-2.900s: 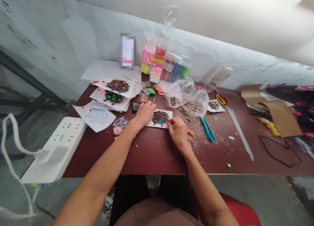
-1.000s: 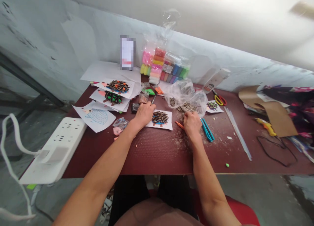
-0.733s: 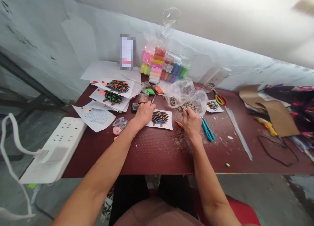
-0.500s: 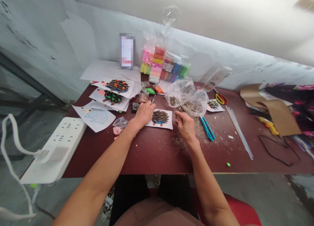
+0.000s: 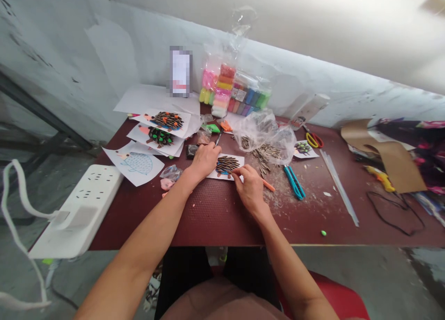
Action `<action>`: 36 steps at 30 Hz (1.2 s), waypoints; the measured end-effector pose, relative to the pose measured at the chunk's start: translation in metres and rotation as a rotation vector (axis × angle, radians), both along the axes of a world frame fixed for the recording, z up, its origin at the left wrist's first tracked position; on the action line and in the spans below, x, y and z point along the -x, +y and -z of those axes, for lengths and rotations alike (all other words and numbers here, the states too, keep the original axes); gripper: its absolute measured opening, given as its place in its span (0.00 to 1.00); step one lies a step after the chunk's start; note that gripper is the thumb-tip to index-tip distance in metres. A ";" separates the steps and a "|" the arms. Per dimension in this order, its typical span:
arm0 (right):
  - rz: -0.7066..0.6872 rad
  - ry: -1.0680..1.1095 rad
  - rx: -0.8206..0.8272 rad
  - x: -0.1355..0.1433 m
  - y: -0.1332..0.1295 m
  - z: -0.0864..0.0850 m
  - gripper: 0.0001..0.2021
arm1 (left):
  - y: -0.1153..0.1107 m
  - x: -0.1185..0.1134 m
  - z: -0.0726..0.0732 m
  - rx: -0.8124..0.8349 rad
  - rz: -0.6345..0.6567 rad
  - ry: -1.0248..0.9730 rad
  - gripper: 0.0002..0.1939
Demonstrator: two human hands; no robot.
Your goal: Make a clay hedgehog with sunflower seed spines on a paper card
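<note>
A white card [image 5: 212, 173] with a hedgehog picture [image 5: 227, 164] lies flat, its back covered in short dark twig-like pieces over blue. My left hand [image 5: 206, 159] rests on the card's left side with bent fingers, covering that end. At the picture's lower right edge, the fingertips of my right hand [image 5: 249, 185] are pinched together; whatever is between them is too small to make out. An orange stick [image 5: 269, 185] shows beside the right hand, partly hidden by it. Behind that hand, loose twig-like pieces [image 5: 266, 154] spill from a clear plastic bag [image 5: 264, 132].
Hedgehog cards [image 5: 167, 121] and a blue hedgehog drawing [image 5: 137, 163] lie left, near a white power strip [image 5: 92, 190]. Bagged coloured clay [image 5: 222, 90] stands by the wall. To the right are a teal cutter [image 5: 294, 183], scissors [image 5: 314, 139], clear sticks [image 5: 339, 188] and a yellow glue gun [image 5: 380, 178].
My right hand has moved left from beside the card onto the picture's lower right edge. The orange stick and more loose twig-like pieces now show. My left hand has stayed in place.
</note>
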State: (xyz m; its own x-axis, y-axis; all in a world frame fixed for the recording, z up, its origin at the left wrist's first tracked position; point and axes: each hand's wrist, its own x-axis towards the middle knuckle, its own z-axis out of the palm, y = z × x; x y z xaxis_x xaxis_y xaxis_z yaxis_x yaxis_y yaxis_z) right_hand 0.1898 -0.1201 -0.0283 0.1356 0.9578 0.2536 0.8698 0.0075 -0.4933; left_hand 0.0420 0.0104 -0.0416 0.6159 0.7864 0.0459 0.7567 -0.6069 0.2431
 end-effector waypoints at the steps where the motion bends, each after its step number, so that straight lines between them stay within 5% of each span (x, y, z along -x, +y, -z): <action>1: 0.003 -0.019 0.005 0.001 0.001 0.002 0.08 | 0.000 0.000 0.000 0.001 -0.002 -0.001 0.17; 12: 0.012 -0.132 0.017 0.008 0.004 0.012 0.08 | -0.001 0.000 -0.003 0.009 -0.009 0.001 0.16; 36: 0.032 -0.355 0.156 0.022 0.007 0.002 0.12 | -0.001 -0.001 -0.004 -0.006 0.002 0.018 0.16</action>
